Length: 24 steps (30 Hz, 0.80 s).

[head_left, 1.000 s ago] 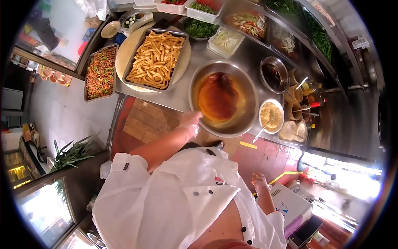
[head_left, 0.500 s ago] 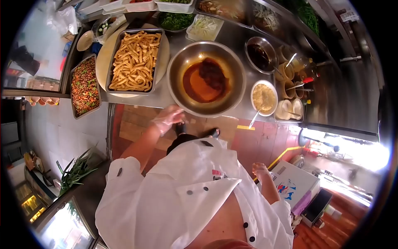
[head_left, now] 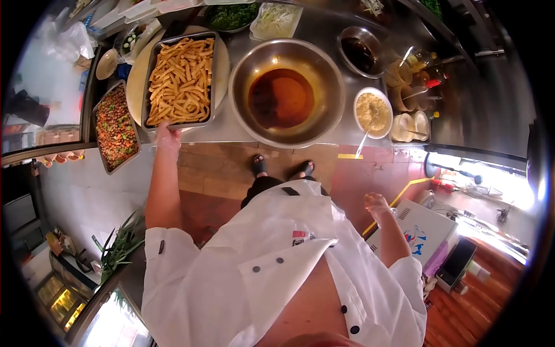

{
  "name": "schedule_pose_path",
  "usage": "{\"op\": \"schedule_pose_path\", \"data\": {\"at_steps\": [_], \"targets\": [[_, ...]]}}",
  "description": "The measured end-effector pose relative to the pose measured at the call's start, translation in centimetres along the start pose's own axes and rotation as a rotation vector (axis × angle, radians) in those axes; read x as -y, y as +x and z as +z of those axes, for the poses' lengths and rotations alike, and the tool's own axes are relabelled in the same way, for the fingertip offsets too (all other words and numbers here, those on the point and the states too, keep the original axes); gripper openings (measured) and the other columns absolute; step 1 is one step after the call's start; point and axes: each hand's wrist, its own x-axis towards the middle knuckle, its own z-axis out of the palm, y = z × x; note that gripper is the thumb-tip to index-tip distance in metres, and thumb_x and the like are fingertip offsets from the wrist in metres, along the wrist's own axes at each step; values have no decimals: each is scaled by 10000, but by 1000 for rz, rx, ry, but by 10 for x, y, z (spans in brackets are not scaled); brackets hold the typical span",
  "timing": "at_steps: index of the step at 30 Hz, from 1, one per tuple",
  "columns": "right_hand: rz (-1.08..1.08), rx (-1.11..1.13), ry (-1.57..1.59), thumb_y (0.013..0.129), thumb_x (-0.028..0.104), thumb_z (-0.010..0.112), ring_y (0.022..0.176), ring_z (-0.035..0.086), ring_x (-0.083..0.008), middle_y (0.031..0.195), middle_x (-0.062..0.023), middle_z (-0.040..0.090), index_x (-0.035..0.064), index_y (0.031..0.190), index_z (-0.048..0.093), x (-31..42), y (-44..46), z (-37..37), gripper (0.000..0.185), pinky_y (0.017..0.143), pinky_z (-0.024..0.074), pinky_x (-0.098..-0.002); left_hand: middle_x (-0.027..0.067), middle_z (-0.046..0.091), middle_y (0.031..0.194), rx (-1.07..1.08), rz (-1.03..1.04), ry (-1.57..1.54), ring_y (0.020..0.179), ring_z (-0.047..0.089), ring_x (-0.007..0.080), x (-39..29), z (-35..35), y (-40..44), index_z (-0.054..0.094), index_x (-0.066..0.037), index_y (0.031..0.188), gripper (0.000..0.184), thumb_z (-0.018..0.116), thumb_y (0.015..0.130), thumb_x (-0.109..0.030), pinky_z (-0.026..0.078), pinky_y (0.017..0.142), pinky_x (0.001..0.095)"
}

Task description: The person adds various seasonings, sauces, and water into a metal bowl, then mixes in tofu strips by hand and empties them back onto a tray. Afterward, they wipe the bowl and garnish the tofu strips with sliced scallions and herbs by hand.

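My left hand (head_left: pixel 167 139), in a clear glove, is at the near edge of the metal tray (head_left: pixel 217 87), its fingers closed on the rim. Yellow-brown strips (head_left: pixel 180 81) fill this tray, which rests on a round board (head_left: pixel 136 101). Gloved as well, my right hand (head_left: pixel 377 203) hangs low beside my body, away from the counter, with its fingers curled in and nothing visible in them. Right of the tray is a large steel bowl (head_left: pixel 332 95) with dark red-brown liquid (head_left: pixel 289 95) pooled in it.
A tray of diced red and green food (head_left: pixel 117 124) lies at the left. Right of the big bowl are a bowl of dark sauce (head_left: pixel 358 53), a white bowl of pale yellow paste (head_left: pixel 373 111) with a spoon, and several seasoning containers (head_left: pixel 409 124). Tubs of greens (head_left: pixel 231 16) line the back.
My left hand has moved left, from beside the big bowl to the strip tray's near rim, and closed on it. The liquid has shifted in the bowl. The camera view has shifted too.
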Motion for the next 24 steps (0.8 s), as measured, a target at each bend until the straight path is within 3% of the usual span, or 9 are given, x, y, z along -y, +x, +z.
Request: {"op": "schedule_pose_path", "data": {"at_steps": [3, 6, 7, 8, 10, 11, 14, 18, 24], "targets": [[112, -33, 579, 960, -18, 504, 936, 637, -138, 1115, -64, 635, 60, 1278, 558, -15, -5, 19, 331, 714, 529, -202, 75, 612, 717, 297, -31, -180, 536, 548, 181, -5, -7, -27, 581, -58, 888, 130, 656, 859, -160, 456, 435, 276], [70, -52, 441, 948, -48, 519, 899, 630, -142, 1074, -67, 636, 52, 1275, 558, -32, -17, 73, 344, 712, 519, -199, 69, 609, 714, 381, -230, -49, 500, 524, 174, -21, -44, -68, 580, -87, 885, 165, 668, 846, -221, 443, 425, 280], [336, 133, 602, 940, -9, 556, 918, 647, -167, 1074, -71, 651, 66, 1195, 603, 23, -32, -23, 270, 733, 539, -236, 63, 607, 715, 306, -124, -84, 480, 514, 171, -15, -60, -70, 581, -100, 891, 171, 662, 842, -243, 431, 416, 272], [347, 129, 621, 940, -9, 556, 918, 647, -167, 1074, -71, 651, 66, 1195, 603, 26, -33, -25, 270, 733, 539, -236, 57, 605, 715, 235, -22, -116, 461, 503, 168, -7, -74, -73, 583, -112, 898, 179, 656, 839, -265, 420, 408, 264], [287, 179, 586, 925, 52, 590, 943, 659, -200, 1078, -61, 663, 101, 1090, 644, 24, -47, -11, 181, 759, 552, -284, 49, 635, 813, 220, -15, 9, 592, 590, 169, -20, -94, -115, 606, -109, 968, 195, 634, 843, -256, 469, 484, 274], [-18, 91, -15, 916, 112, 589, 974, 664, -231, 1064, -34, 671, 128, 1007, 673, 16, -47, 14, 125, 787, 557, -336, 52, 643, 908, 224, 11, -23, 730, 622, 176, -26, -100, -133, 610, -95, 1020, 234, 632, 839, -242, 506, 579, 305], [-316, 102, -246, 914, 137, 569, 1035, 653, -210, 1077, -11, 678, 156, 1017, 692, -12, -42, 31, 161, 842, 532, -342, 61, 639, 1083, 291, 73, 30, 983, 633, 193, -60, -106, -189, 608, -65, 1112, 311, 627, 838, -211, 539, 771, 363], [-236, 289, -343, 842, 219, 712, 1216, 562, -218, 1298, -17, 594, 181, 1075, 727, -29, 11, -2, 237, 1030, 433, -349, 80, 613, 1244, 397, 122, 188, 1169, 602, 242, -95, -79, -223, 565, -35, 1239, 393, 581, 864, -151, 511, 973, 374], [-26, -58, -44, 849, 195, 678, 1192, 565, -291, 1239, -79, 626, 130, 1133, 668, -47, 60, -16, 292, 1016, 447, -395, 6, 688, 875, 412, 139, 529, 663, 644, 128, -102, 9, -251, 642, -107, 974, 148, 622, 858, -197, 473, 491, 260]]}}
